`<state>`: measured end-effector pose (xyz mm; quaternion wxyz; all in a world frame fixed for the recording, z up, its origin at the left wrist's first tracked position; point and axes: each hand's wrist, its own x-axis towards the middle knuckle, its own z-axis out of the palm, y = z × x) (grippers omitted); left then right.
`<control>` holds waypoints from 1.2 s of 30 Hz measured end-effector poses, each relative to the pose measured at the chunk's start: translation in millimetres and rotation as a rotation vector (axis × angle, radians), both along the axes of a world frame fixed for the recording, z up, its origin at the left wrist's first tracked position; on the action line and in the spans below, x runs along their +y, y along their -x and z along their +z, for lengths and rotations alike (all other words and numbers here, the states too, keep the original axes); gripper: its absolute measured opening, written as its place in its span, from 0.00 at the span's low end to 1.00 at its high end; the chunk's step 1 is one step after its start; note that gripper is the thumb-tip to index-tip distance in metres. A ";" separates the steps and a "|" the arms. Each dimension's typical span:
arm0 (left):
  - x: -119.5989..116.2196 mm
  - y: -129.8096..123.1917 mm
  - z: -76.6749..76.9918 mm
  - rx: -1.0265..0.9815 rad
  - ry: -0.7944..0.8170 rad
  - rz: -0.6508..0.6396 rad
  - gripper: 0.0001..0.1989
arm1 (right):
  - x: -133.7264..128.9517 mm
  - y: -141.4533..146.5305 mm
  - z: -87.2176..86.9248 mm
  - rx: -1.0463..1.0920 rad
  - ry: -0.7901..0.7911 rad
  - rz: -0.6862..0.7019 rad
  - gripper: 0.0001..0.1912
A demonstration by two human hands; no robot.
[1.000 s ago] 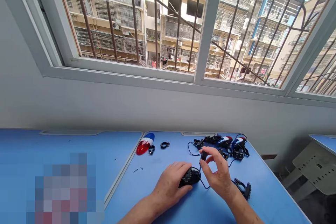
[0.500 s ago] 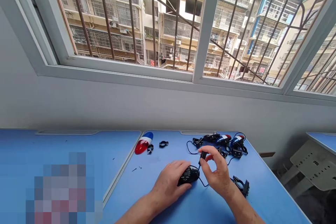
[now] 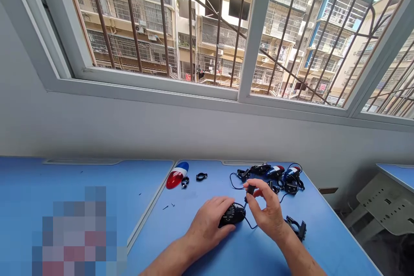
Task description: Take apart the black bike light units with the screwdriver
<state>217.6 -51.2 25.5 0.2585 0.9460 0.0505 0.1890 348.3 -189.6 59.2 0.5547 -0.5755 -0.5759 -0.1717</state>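
My left hand (image 3: 211,220) is closed around a black oval housing (image 3: 234,214) with slots on its upper face, holding it down on the blue desk. Between thumb and fingertips, my right hand (image 3: 268,213) pinches the black handle of a small screwdriver (image 3: 250,189). The screwdriver's thin shaft slants down to the right end of the housing; the exact contact of its tip is too small to make out. A thin black cable (image 3: 250,225) loops from the housing beneath my right hand.
A red, white and blue oval cover (image 3: 177,176) lies at the back left beside black ring clamps (image 3: 201,177). Small screws (image 3: 166,207) are nearby. Tangled black cabled parts (image 3: 291,185) occupy the back right. Another black clamp part (image 3: 296,228) sits beside my right wrist.
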 end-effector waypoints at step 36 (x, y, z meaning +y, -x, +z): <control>1.6 -0.7 -0.3 -0.029 -0.004 -0.007 0.24 | 0.3 1.8 2.2 -0.027 -0.037 -0.035 0.19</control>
